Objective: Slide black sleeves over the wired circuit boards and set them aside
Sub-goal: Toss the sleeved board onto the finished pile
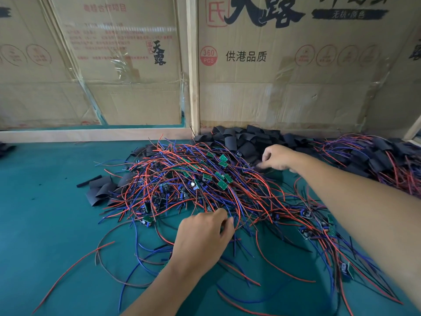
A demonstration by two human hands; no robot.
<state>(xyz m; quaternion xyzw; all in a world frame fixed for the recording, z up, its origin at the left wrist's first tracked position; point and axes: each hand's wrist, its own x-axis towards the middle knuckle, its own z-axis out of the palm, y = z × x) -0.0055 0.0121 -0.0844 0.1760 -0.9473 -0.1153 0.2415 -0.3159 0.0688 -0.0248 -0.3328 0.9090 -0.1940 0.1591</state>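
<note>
— Counting the circuit boards [222, 184], we cannot reach a firm number: around ten small green ones show clearly on top of the heap, and many more are buried under the wires [227, 179]. They lie in the middle of the green table [45, 224].

— Agreed. We see red and blue leads trailing from each board, tangled together and too many to count. Some boards carry small dark parts, but the detail is too fine for us to make out.

— And the black sleeves [237, 142]? We see one loose heap at the back, against the cardboard [296, 87], and a handful more flattened at the left edge of the tangle.

— Yes, short flat black tubes. Far right, we see a second pile [376, 160] where sleeves and wires sit together, partly cut off by the frame edge.

— Two hands, then. Our left hand [202, 233] rests knuckles-up at the near edge of the tangle, fingers curled down into the wires; whether it has hold of any, we cannot tell.

— Our right hand [276, 157] reaches to the sleeve heap, fingers bent. The fingertips are blurred, so we cannot tell whether a sleeve is pinched.

— Behind it all, two cardboard panels with a wooden post [193, 65] between them.
</note>
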